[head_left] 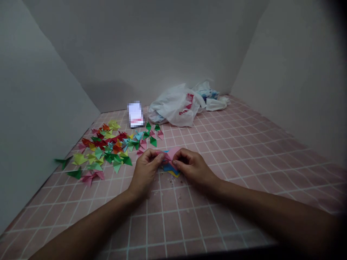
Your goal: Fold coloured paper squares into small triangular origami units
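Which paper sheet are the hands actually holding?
The pink sheet, pinched between left hand and right hand. The blue sheet and yellow sheet lie flat under it on the tiled surface.

Folded pieces (108, 148) lie left of the paper stack (170, 168), bags (177, 105) behind.

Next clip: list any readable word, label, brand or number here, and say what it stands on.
No text here can be read.
Red print on the white plastic bag: too crumpled and small to read.
Face of the small upright item near the wall: pixelated, unreadable.
Print on the blue-printed pack behind the bag: too small to read.
The pink paper pinched by the left hand and right hand: no print shows.
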Tool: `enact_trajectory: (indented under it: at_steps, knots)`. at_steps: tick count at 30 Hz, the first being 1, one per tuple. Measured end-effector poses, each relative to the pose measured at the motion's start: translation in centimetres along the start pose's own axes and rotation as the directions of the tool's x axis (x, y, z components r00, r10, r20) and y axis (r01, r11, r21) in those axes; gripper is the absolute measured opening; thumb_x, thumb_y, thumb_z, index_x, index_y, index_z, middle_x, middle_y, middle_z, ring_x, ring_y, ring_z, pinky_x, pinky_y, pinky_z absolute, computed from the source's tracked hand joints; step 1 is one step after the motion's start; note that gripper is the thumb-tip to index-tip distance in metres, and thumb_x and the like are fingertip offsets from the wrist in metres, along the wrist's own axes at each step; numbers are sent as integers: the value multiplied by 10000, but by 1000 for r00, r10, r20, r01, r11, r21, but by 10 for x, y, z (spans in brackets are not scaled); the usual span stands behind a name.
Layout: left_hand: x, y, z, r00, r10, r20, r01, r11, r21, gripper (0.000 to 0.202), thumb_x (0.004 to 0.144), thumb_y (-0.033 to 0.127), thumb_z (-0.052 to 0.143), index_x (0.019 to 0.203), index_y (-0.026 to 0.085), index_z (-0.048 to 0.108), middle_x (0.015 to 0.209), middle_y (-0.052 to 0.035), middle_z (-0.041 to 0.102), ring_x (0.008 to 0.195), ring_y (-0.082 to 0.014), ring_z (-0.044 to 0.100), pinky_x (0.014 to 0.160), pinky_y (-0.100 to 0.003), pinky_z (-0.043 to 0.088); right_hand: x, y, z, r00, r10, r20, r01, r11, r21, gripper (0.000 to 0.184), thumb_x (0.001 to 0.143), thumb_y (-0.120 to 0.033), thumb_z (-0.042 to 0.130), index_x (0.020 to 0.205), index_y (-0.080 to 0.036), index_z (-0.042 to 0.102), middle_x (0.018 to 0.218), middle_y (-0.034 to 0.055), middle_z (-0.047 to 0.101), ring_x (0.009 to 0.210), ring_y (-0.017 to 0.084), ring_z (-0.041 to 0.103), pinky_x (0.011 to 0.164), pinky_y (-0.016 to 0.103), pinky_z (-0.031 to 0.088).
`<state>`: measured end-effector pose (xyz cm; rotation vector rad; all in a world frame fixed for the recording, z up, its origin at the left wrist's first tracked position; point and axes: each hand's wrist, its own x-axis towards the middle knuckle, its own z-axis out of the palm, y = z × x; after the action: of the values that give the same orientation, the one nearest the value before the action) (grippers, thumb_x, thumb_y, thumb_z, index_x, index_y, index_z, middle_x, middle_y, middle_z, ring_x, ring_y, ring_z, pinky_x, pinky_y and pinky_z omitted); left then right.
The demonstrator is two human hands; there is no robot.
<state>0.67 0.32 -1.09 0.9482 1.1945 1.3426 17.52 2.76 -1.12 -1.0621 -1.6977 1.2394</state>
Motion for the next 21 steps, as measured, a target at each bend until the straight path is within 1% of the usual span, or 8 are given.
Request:
enact_trajectory:
  at_steps: [4,8,12,17,21]
  knots:
    - [2,-3,-1,1000,-9,-2,8,999,-42,199,743,309,781,787,163,654,778,1,677,733,-123,618,734,-254,479,0,1,1,999,-39,-24,38,998,-45,84,798,-202,601,721,-186,571,729,12,572,685,146,514,626,277,415]
    - [1,-2,2,1000,-14,8,14,996,-88,194,731,286,792,777,158,654,751,10,675,702,-109,605,705,-235,474,0,3,2,999,-29,-36,28,999,-30,93,791,-211,599,709,-186,563,705,6,561,666,142,505,605,271,408]
    - [-3,3,7,999,-45,-12,42,986,-163,214,677,257,819,728,144,644,733,8,682,684,-102,605,689,-224,485,0,2,2,1000,13,4,-13,997,74,102,785,-229,611,707,-189,558,684,-1,543,647,137,488,580,268,403]
    - [-5,8,10,996,-95,-1,91,964,-249,247,625,230,850,705,136,636,711,11,685,669,-98,622,688,-224,514,1,2,3,998,63,32,-69,971,231,128,765,-259,649,714,-186,556,689,-8,542,640,131,490,575,272,411]
    - [-3,9,11,989,-147,-5,140,948,-286,285,595,220,875,699,132,626,706,19,673,676,-97,631,715,-233,533,3,4,3,998,61,20,-64,964,258,124,748,-260,656,721,-185,562,706,-6,552,643,131,498,579,277,421]
